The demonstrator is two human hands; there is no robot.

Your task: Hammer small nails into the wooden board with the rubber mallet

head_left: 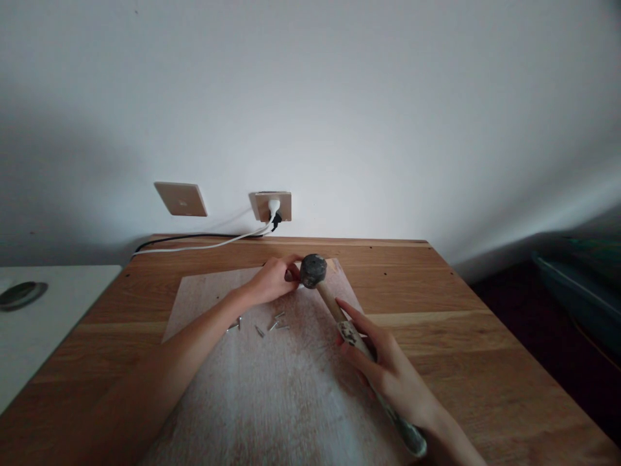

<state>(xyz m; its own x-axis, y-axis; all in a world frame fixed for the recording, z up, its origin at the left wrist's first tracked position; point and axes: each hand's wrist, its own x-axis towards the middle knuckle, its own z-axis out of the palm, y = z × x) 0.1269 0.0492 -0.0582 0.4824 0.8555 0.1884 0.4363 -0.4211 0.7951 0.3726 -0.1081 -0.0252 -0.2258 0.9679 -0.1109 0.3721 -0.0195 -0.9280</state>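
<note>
My right hand (pixel 388 366) is wrapped round the wooden handle of a hammer (pixel 334 304). The dark hammer head (pixel 313 270) sits near the far edge of a pale thin board (pixel 272 388) lying on the wooden table (pixel 460 336). My left hand (pixel 274 278) reaches to that far edge, fingers pinched together right beside the hammer head; what they pinch is too small to make out. Several loose nails (pixel 272 323) lie on the board just behind my left wrist.
Behind the table a wall socket (pixel 272 206) holds a white and a black plug, their cables (pixel 194 243) running left along the table's back edge. A blank wall plate (pixel 181 198) is to its left. A white surface (pixel 43 310) adjoins the table's left side.
</note>
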